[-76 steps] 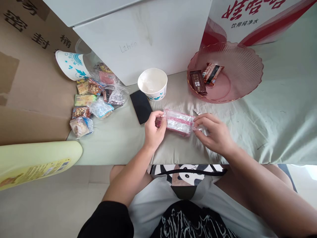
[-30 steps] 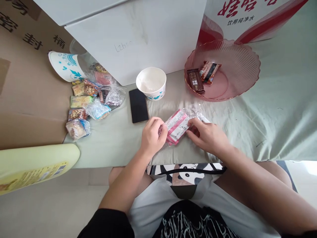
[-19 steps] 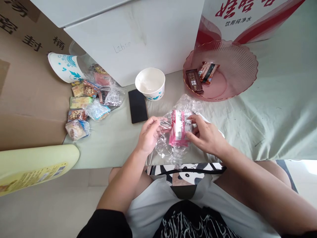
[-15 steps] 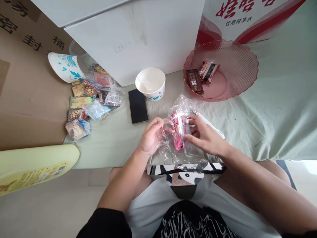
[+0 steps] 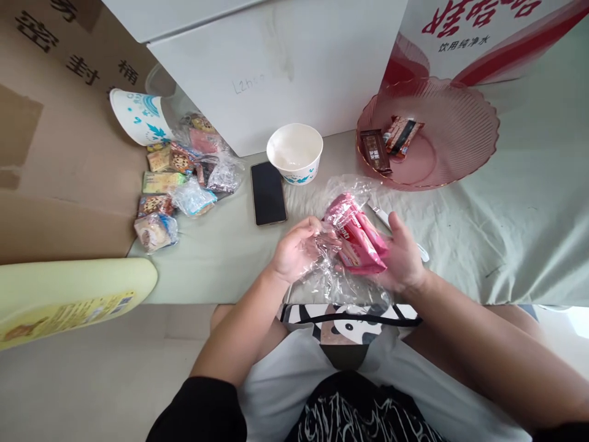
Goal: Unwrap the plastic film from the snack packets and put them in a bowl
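Pink snack packets [image 5: 361, 239] lie in the clear plastic bag [image 5: 329, 276] at the front of the cloth. My left hand [image 5: 297, 248] is closed on the crinkled film at the bag's left side. Palm turned up, my right hand [image 5: 400, 261] supports the packets from the right and below, its thumb raised away from them and its fingers mostly hidden underneath. Just behind this hand lies a slim white tool [image 5: 381, 215] that looks like a utility knife, partly covered by the thumb.
A black phone [image 5: 269, 193] and a white paper bowl [image 5: 294, 153] stand behind my left hand. A pink ribbed bowl [image 5: 464, 135] holds two wrapped snacks. At left, a tipped paper bowl [image 5: 140, 116] lies by several wrapped snacks [image 5: 163, 182]. Boxes [image 5: 313, 80] close off the back.
The pink packets have turned, showing their broad printed side. My right hand has rolled from fingers-down to palm-up beneath them. My left hand keeps hold of the film. The view has shifted slightly.
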Available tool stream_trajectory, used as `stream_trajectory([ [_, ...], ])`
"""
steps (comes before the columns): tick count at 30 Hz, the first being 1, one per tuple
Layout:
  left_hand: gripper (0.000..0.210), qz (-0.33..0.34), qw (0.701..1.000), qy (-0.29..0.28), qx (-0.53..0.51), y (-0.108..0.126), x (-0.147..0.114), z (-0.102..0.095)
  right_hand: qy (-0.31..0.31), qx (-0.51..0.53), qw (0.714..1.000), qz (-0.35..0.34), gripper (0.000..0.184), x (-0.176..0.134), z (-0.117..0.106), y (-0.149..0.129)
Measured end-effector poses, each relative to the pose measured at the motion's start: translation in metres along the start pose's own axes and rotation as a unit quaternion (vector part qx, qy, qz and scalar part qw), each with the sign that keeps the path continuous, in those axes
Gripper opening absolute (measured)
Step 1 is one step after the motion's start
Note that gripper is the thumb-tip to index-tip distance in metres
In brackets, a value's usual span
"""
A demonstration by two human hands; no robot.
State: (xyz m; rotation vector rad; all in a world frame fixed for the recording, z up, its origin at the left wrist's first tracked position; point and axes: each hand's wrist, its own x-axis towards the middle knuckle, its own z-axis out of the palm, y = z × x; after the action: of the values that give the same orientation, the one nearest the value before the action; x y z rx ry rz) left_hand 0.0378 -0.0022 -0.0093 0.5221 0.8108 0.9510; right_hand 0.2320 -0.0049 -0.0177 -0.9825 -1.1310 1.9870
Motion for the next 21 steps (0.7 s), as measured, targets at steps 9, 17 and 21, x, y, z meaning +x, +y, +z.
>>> stream_trajectory([
  [9,0.033,0.078,0.996,0.052,0.014,0.019,0.001,-0.016,0.051,0.189,0.980,0.046,0.076,-0.001,-0.002,0.001],
  [17,0.038,0.138,0.981,0.137,0.025,0.029,0.005,-0.021,0.034,0.118,0.992,-0.005,0.071,-0.004,-0.004,-0.001],
  [21,0.036,0.210,0.964,0.157,0.037,0.037,0.004,-0.030,0.047,0.131,0.990,0.029,0.039,-0.003,-0.007,0.004],
])
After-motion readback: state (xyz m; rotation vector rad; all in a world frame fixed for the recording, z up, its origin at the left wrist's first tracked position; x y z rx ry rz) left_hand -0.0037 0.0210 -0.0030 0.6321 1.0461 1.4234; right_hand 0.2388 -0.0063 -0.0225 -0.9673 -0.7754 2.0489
